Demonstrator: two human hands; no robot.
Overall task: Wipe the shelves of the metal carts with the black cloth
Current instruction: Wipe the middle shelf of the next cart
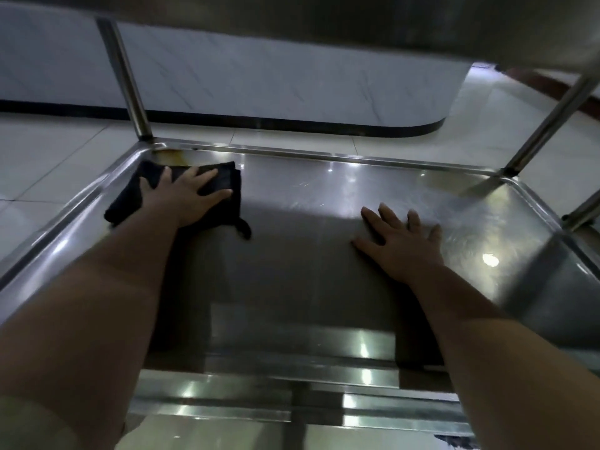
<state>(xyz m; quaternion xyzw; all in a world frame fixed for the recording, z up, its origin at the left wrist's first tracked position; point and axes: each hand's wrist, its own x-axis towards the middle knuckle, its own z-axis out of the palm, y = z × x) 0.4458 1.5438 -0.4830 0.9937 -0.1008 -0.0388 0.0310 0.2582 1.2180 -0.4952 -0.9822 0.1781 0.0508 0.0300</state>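
Black cloth [224, 185]: middle hidden under left hand [181, 198]. Upper shelf [324, 34]: underside only, blurred, cut by top edge. Post [552, 121], upper right: top hidden behind that shelf. Dark patch [454, 441], bottom right: cut off, unidentifiable.

The left hand [181, 198] presses flat on the folded black cloth [128, 201] at the far left corner of the cart's steel shelf [292, 271], its fingers [207, 175] straight and spread. Just beyond the cloth, a brownish stain [173, 155] marks that corner by the left post [126, 79]. The right hand [402, 243] lies palm down on bare metal toward the right edge, well apart from the cloth. An upper shelf [324, 24] hangs overhead; pale floor tiles [48, 151] surround the cart.
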